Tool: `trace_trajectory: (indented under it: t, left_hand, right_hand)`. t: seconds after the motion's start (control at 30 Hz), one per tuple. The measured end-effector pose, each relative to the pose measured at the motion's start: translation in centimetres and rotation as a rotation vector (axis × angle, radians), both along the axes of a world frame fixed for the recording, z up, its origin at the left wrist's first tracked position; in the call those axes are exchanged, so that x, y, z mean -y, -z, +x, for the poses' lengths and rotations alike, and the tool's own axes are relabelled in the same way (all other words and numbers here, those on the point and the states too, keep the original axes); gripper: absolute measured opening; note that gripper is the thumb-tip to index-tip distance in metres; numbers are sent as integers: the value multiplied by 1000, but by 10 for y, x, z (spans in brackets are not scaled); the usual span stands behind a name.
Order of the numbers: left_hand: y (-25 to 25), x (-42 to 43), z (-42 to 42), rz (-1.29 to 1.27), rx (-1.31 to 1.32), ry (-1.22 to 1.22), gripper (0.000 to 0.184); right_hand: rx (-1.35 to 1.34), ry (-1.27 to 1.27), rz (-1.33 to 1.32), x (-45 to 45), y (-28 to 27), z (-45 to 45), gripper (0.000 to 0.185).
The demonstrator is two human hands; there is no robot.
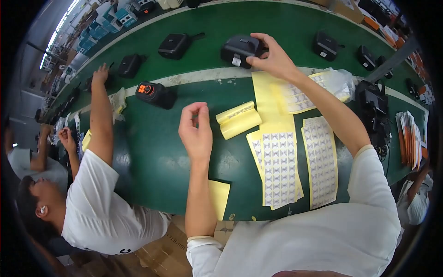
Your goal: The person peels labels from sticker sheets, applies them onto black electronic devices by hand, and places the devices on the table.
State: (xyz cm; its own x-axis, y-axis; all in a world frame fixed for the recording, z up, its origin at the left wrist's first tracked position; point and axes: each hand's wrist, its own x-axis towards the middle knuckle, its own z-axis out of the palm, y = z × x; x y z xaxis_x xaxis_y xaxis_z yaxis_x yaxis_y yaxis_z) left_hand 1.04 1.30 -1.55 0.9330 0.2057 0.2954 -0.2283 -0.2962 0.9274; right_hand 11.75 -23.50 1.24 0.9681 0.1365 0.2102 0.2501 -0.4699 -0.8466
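My right hand (pixel 276 59) reaches to the far side of the bench, fingers and thumb gripping the right end of a black case (pixel 236 50) with a small white label on its near side. In front of me my left hand (pixel 195 130) is raised over the table, thumb and fingertips closed together. Whatever they pinch, if anything, is too small to make out. A curled yellow backing sheet (pixel 239 121) lies just right of that hand. Printed label sheets (pixel 279 168) spread below my right forearm, with another label sheet (pixel 320 161) beside them.
More black cases (pixel 174 46) stand along the green belt (pixel 207 27). A black device with orange buttons (pixel 156 94) sits on the near table. On my left, a co-worker's arm (pixel 102 115) reaches to the belt. A metal post (pixel 392 60) and paper stack (pixel 409 140) are at right.
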Motion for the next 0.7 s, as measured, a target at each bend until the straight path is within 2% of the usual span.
trace_trajectory:
  t: [0.07, 0.1, 0.17, 0.2, 0.27, 0.3, 0.37, 0.4, 0.47, 0.57, 0.6, 0.67, 0.7]
  left_hand:
    - [-7, 2, -3, 333, 86, 111, 17]
    - [-7, 4, -3, 456, 164, 155, 21]
    - [-6, 10, -5, 442, 115, 201, 27]
    - [-6, 11, -6, 494, 86, 231, 28]
    - [-4, 12, -5, 525, 47, 271, 23]
    - [-4, 11, -4, 530, 41, 265, 23]
    - [-6, 8, -4, 461, -82, 243, 20]
    - [-4, 6, -3, 471, -88, 237, 20]
    - [0, 4, -2, 368, -58, 243, 17]
    - [1, 3, -2, 330, -42, 222, 17]
    - [-1, 5, -3, 330, -40, 226, 17]
    - [-5, 11, -5, 102, -93, 123, 16]
    - [-4, 11, -5, 99, -91, 129, 16]
  right_hand:
    - [-13, 193, -166, 16, 12, 26, 73]
    - [-8, 196, -172, 24, 20, 34, 73]
    - [170, 188, -417, 36, 34, 43, 70]
    - [170, 184, -417, 34, 34, 42, 70]
    - [550, 297, -634, 20, 33, 25, 64]
    - [549, 291, -628, 11, 25, 9, 64]
    - [400, -243, -283, -11, 1, -27, 53]
    - [399, -247, -271, -20, -2, -39, 53]
    - [-126, -512, -22, -34, -4, -55, 34]
    - [-266, -456, 3, -41, 6, -56, 26]
    - [-269, -438, 162, -45, 12, -57, 24]
    - [-276, -408, 137, -45, 14, -58, 23]
    - [-287, -383, 113, -46, 14, -58, 23]
